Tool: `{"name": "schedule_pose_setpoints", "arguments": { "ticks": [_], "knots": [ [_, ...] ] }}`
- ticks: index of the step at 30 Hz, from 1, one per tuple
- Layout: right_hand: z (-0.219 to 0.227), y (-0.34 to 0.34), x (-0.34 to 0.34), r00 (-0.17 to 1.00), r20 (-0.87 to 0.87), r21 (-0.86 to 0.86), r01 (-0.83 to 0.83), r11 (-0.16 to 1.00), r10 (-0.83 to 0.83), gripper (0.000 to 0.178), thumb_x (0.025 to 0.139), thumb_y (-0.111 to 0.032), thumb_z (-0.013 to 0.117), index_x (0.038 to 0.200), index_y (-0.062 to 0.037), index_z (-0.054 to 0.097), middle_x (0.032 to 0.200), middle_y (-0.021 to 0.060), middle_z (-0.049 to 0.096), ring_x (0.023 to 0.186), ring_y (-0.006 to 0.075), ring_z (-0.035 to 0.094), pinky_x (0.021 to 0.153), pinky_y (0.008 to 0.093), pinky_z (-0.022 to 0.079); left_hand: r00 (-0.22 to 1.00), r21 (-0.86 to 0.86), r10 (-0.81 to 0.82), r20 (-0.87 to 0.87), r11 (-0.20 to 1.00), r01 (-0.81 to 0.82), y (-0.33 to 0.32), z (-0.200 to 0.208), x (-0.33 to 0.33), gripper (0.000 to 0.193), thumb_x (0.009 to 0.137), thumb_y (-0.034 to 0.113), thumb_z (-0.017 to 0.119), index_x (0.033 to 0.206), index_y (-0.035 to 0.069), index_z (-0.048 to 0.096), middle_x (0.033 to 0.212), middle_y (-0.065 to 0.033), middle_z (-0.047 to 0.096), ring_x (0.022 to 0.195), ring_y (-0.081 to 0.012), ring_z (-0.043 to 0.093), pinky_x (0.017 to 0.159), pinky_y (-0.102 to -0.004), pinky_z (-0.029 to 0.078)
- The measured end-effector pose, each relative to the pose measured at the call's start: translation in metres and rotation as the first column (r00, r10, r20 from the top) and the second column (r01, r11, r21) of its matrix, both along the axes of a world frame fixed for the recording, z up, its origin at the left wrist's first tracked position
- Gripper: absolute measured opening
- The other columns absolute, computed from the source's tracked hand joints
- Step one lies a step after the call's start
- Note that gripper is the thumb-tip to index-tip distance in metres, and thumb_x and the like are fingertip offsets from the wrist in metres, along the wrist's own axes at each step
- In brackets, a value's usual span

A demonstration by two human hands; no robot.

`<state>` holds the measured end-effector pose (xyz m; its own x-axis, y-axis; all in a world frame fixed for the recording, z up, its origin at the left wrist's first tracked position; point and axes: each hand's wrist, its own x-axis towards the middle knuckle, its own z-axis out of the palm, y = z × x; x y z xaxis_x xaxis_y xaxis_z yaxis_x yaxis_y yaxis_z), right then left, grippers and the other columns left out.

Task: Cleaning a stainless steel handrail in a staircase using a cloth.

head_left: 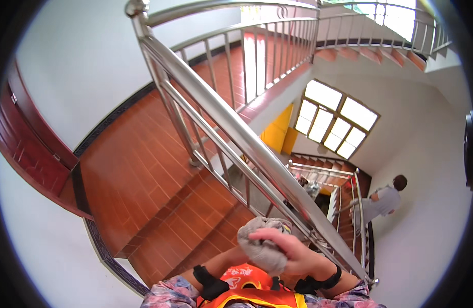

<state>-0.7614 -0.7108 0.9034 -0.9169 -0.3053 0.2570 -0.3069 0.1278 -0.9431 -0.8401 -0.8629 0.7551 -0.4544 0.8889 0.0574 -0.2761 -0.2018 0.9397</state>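
A bunched grey cloth is in front of my chest, next to the stair rail. My right hand is closed around its right side, with the thumb or a finger lying across the top. The cloth covers most of my left hand, which meets it from the left; its fingers are hidden. Just beyond the cloth, the thick metal handrail slants from upper left down to the lower right.
Red-brown tiled steps rise on the left to a landing. A dark red door stands at the far left. Down the stairwell, a person in light clothes is on a lower flight, near a window.
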Motion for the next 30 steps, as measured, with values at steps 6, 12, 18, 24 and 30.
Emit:
{"name": "schedule_pose_setpoints", "arguments": {
  "ticks": [6,12,18,24,30],
  "knots": [
    [0.031,0.046,-0.063,0.827,-0.242,0.309,0.562,0.767,-0.508,0.059,0.069,-0.016,0.072,0.122,-0.0052,0.048,0.121,0.0132,0.050,0.106,0.0277,0.051,0.087,0.0375,0.044,0.932,-0.012,0.315,0.178,0.948,-0.318,-0.019,0.125,-0.030,0.047,0.077,0.011,0.064,0.121,0.004,0.048,0.116,-0.0114,0.053,0.115,-0.0197,0.045,0.100,-0.0333,0.034],
    [-0.079,0.065,-0.089,0.394,-0.501,0.457,0.876,0.151,-0.770,0.057,0.057,-0.042,0.077,0.099,-0.0078,0.058,0.081,0.0121,0.063,0.073,0.0318,0.062,0.067,0.0393,0.051,0.815,-0.097,0.549,0.186,0.836,-0.540,-0.085,0.130,-0.046,0.047,0.077,0.012,0.065,0.120,0.004,0.048,0.115,-0.0107,0.053,0.113,-0.0193,0.046,0.098,-0.0330,0.035],
    [-0.079,0.060,-0.091,0.424,-0.455,0.466,0.863,0.196,-0.783,0.051,0.055,-0.037,0.079,0.091,-0.0079,0.059,0.078,0.0099,0.063,0.069,0.0293,0.062,0.062,0.0371,0.050,0.632,-0.140,0.756,0.173,0.654,-0.744,-0.112,0.118,-0.075,0.046,0.076,0.012,0.066,0.118,0.003,0.048,0.114,-0.0101,0.053,0.111,-0.0189,0.047,0.096,-0.0327,0.036],
    [-0.077,0.062,-0.093,0.444,-0.430,0.420,0.869,0.261,-0.786,0.054,0.052,-0.031,0.081,0.094,-0.0071,0.058,0.075,0.0123,0.062,0.068,0.0317,0.062,0.061,0.0377,0.050,0.503,-0.053,0.862,0.061,0.506,-0.861,-0.114,0.136,-0.139,0.046,0.076,0.013,0.066,0.117,0.003,0.048,0.113,-0.0094,0.053,0.109,-0.0185,0.048,0.094,-0.0324,0.038],
    [-0.078,0.069,-0.091,0.494,-0.341,0.477,0.824,0.305,-0.800,0.051,0.054,-0.026,0.077,0.096,-0.0053,0.056,0.074,0.0161,0.061,0.069,0.0349,0.061,0.063,0.0402,0.049,0.414,0.103,0.907,-0.077,0.420,-0.902,-0.099,0.164,-0.245,0.045,0.076,0.013,0.067,0.116,0.003,0.049,0.112,-0.0088,0.053,0.107,-0.0181,0.049,0.093,-0.0321,0.039]
  ]
}}
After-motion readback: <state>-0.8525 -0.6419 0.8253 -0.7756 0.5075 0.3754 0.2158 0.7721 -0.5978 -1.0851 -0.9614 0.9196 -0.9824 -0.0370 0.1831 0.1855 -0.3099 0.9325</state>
